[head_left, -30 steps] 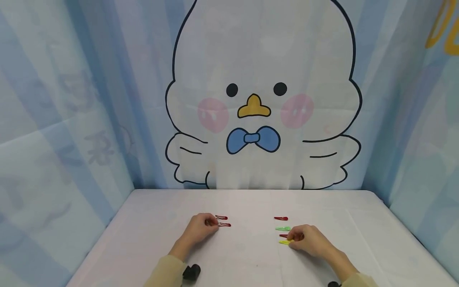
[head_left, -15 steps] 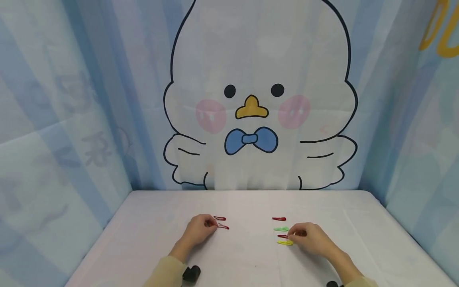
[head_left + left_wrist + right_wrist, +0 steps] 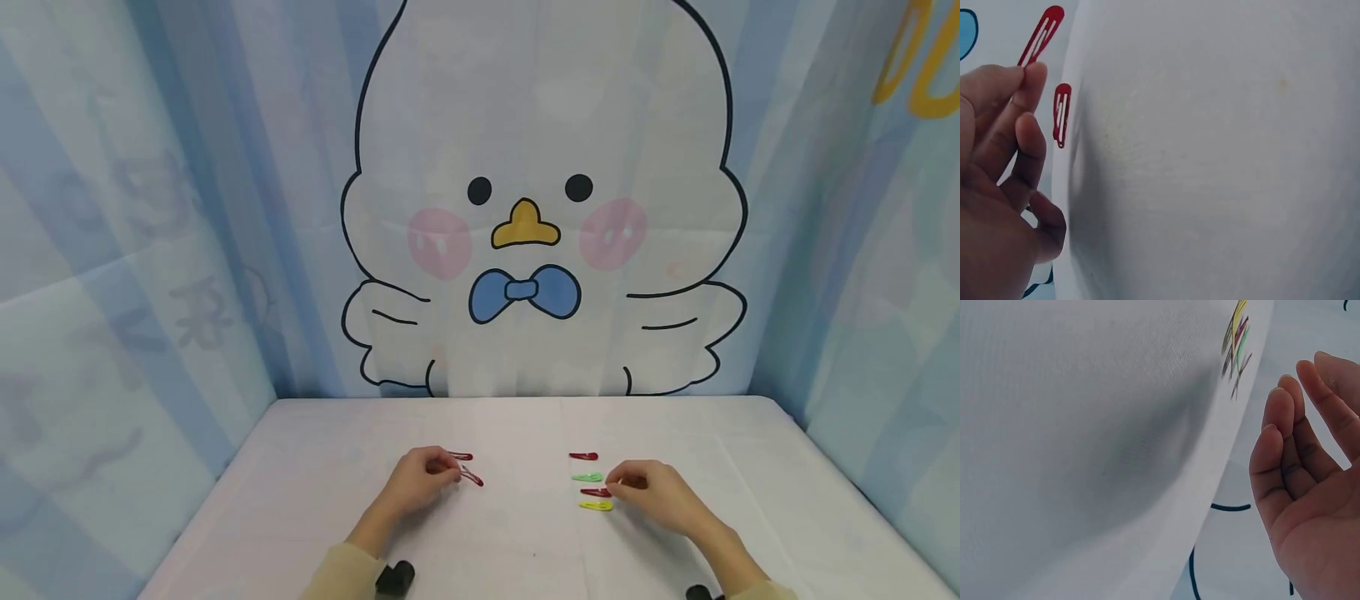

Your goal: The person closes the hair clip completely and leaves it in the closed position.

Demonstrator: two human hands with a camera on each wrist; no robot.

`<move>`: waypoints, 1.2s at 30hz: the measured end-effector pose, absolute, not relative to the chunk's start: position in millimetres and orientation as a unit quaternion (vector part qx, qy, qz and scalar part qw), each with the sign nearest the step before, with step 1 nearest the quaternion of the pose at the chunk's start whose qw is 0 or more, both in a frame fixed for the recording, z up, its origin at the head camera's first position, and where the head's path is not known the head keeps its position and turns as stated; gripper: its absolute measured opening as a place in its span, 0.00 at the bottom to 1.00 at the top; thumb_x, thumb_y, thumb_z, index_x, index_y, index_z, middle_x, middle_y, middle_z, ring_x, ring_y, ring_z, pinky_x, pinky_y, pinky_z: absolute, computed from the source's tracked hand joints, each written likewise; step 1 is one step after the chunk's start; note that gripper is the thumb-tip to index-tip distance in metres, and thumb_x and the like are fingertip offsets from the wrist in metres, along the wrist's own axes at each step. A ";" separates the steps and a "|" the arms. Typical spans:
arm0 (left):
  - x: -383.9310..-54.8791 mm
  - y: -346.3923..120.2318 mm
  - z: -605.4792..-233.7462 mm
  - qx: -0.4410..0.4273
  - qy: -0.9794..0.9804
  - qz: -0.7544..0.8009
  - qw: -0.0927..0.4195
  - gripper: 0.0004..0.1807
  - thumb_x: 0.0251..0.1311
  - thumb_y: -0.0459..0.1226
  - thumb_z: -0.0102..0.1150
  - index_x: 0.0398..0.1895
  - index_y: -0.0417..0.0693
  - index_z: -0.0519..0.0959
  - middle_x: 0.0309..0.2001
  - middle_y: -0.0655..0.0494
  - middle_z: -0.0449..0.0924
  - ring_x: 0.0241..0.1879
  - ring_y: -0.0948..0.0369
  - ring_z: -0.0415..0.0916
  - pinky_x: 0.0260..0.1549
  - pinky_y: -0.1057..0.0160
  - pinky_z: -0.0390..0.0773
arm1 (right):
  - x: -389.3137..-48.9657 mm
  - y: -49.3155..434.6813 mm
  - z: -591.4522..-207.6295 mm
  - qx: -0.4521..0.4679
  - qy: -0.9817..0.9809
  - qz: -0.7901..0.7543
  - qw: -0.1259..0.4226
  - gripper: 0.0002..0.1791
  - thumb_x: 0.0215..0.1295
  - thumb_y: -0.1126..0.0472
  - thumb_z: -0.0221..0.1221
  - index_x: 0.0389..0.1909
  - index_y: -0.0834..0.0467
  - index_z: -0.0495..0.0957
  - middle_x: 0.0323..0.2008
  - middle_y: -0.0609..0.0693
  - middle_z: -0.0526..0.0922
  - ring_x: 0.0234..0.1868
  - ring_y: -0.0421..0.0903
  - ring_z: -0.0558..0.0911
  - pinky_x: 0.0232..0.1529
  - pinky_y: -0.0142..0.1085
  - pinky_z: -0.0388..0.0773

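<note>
Here we see a red clip (image 3: 1042, 34) sticking out from the left grip (image 3: 423, 481), which pinches its end; the right grip (image 3: 663, 498), relaxed and empty, is near four clips (image 3: 587, 477) on the worktop (image 3: 525, 533).

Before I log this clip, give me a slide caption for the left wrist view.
Left hand pinching a red hair clip, another red clip on the white tabletop.

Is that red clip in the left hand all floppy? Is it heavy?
Probably stiff: the red clip sticks straight out of the left hand without bending. It's likely light, being thin with gaps through its middle.
</note>
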State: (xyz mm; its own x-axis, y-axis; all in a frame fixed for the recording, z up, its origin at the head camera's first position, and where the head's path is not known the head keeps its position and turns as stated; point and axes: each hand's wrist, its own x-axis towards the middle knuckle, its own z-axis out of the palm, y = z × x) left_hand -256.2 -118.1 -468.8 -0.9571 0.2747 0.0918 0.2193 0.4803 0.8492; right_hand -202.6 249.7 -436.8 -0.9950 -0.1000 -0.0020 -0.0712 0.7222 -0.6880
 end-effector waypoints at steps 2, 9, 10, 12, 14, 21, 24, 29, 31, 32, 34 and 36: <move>-254.9 -119.3 -466.4 0.151 0.845 0.511 0.040 0.02 0.64 0.31 0.66 0.36 0.41 0.82 0.32 0.57 0.84 0.31 0.61 0.75 0.30 0.63 0.76 | -202.3 248.4 -436.2 -0.042 0.926 -0.375 0.021 0.03 0.65 0.62 0.66 0.38 0.56 0.85 0.32 0.44 0.80 0.35 0.45 0.74 0.37 0.39 0.75; -252.5 -120.9 -462.7 0.164 0.824 0.540 0.050 0.03 0.62 0.32 0.67 0.36 0.42 0.83 0.33 0.57 0.84 0.31 0.60 0.76 0.32 0.62 0.75 | -201.3 244.5 -435.6 -0.053 0.924 -0.377 0.022 0.04 0.65 0.61 0.67 0.39 0.56 0.85 0.32 0.44 0.80 0.35 0.44 0.75 0.37 0.38 0.75; -252.4 -120.7 -462.5 0.165 0.822 0.543 0.051 0.03 0.62 0.32 0.68 0.36 0.42 0.83 0.33 0.57 0.84 0.32 0.60 0.76 0.32 0.61 0.75 | -201.1 244.4 -435.1 -0.057 0.923 -0.379 0.020 0.04 0.66 0.61 0.66 0.39 0.56 0.85 0.33 0.44 0.81 0.35 0.44 0.75 0.37 0.38 0.75; -252.1 -120.0 -462.0 0.167 0.816 0.550 0.052 0.03 0.61 0.32 0.69 0.36 0.42 0.84 0.34 0.57 0.83 0.33 0.59 0.76 0.33 0.60 0.76 | -200.8 244.3 -433.8 -0.071 0.921 -0.383 0.016 0.04 0.66 0.62 0.66 0.39 0.57 0.85 0.33 0.44 0.81 0.35 0.44 0.76 0.36 0.37 0.75; -251.1 -118.7 -460.8 0.171 0.810 0.558 0.053 0.04 0.60 0.31 0.69 0.37 0.41 0.84 0.34 0.56 0.83 0.34 0.59 0.77 0.34 0.60 0.76 | -200.6 244.0 -431.8 -0.086 0.918 -0.386 0.013 0.04 0.67 0.62 0.65 0.40 0.58 0.85 0.33 0.45 0.82 0.35 0.44 0.76 0.36 0.37 0.76; -245.8 -111.7 -454.0 0.187 0.800 0.567 0.049 0.04 0.59 0.31 0.70 0.36 0.41 0.85 0.34 0.56 0.83 0.36 0.58 0.77 0.34 0.60 0.75 | -199.2 235.9 -421.9 -0.092 0.915 -0.393 0.011 0.06 0.67 0.62 0.65 0.42 0.58 0.84 0.32 0.46 0.82 0.34 0.44 0.76 0.35 0.34 0.76; -242.8 -107.6 -449.5 0.187 0.801 0.567 0.045 0.04 0.60 0.32 0.70 0.37 0.43 0.85 0.35 0.57 0.83 0.37 0.58 0.75 0.34 0.60 0.74 | -198.1 231.5 -418.4 -0.100 0.911 -0.400 0.009 0.07 0.67 0.62 0.65 0.43 0.59 0.84 0.31 0.46 0.81 0.33 0.45 0.76 0.34 0.33 0.76; -233.3 -99.4 -436.3 0.181 0.800 0.571 0.039 0.03 0.61 0.29 0.67 0.38 0.40 0.85 0.35 0.56 0.83 0.37 0.58 0.73 0.33 0.61 0.72 | -197.1 225.0 -414.7 -0.135 0.901 -0.413 0.000 0.09 0.67 0.61 0.66 0.45 0.60 0.83 0.32 0.45 0.80 0.33 0.45 0.76 0.32 0.33 0.76; -231.5 -97.2 -433.7 0.180 0.802 0.569 0.034 0.03 0.61 0.29 0.67 0.38 0.40 0.85 0.34 0.56 0.83 0.37 0.58 0.73 0.33 0.62 0.71 | -196.4 221.6 -413.2 -0.149 0.895 -0.420 -0.002 0.10 0.66 0.61 0.66 0.45 0.60 0.83 0.33 0.45 0.81 0.33 0.45 0.77 0.32 0.33 0.76; -230.3 -96.5 -432.3 0.179 0.802 0.570 0.032 0.03 0.61 0.30 0.68 0.37 0.41 0.85 0.34 0.57 0.83 0.37 0.58 0.73 0.33 0.62 0.71 | -196.0 219.7 -412.5 -0.155 0.893 -0.423 -0.004 0.10 0.66 0.60 0.66 0.45 0.61 0.83 0.33 0.45 0.81 0.33 0.45 0.78 0.32 0.33 0.76; -233.7 -96.2 -437.9 0.179 0.801 0.571 0.029 0.03 0.61 0.32 0.69 0.37 0.44 0.86 0.34 0.58 0.83 0.37 0.59 0.73 0.32 0.62 0.71 | -195.2 215.5 -411.3 -0.162 0.890 -0.425 -0.008 0.11 0.66 0.60 0.67 0.45 0.60 0.83 0.34 0.45 0.81 0.32 0.44 0.78 0.32 0.33 0.76; -232.0 -94.7 -436.6 0.182 0.797 0.576 0.030 0.04 0.61 0.33 0.69 0.37 0.44 0.86 0.34 0.58 0.83 0.37 0.58 0.74 0.33 0.62 0.71 | -194.7 211.7 -410.7 -0.166 0.890 -0.425 -0.013 0.11 0.66 0.60 0.67 0.45 0.60 0.83 0.34 0.44 0.81 0.32 0.43 0.77 0.32 0.33 0.76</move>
